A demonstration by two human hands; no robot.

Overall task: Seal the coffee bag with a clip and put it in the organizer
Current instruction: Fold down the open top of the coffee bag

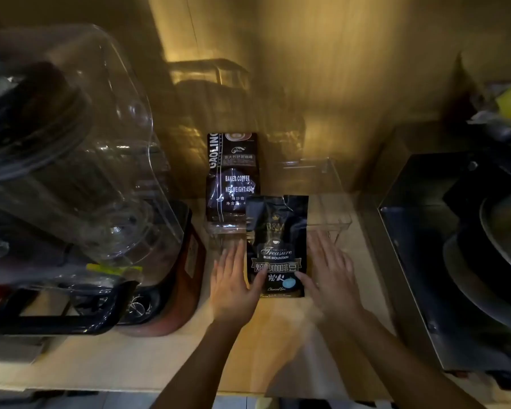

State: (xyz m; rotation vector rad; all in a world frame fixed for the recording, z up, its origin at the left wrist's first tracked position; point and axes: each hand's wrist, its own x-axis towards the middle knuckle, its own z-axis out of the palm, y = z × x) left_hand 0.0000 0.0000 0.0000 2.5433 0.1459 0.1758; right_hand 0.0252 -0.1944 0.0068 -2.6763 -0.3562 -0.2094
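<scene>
Your left hand [232, 283] and right hand [331, 273] flank the coffee bag [278, 249] standing on the bench [171, 358], fingers [236, 255] spread flat against its sides, likely steadying it just before the clear organizer [334, 208]; no clip visible.

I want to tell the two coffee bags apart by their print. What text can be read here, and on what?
Rear coffee bag, in the clear organizer: "GAOLIN" (cut off)
"BAKED.COFFEE"
"NET.WEIGHT:454g"
Front coffee bag, between left hand and right hand: "B&M"
"Treasure"
"BLUE MOUNTAIN"
Chinese lines and small script on both bags: too blurred to read.
</scene>
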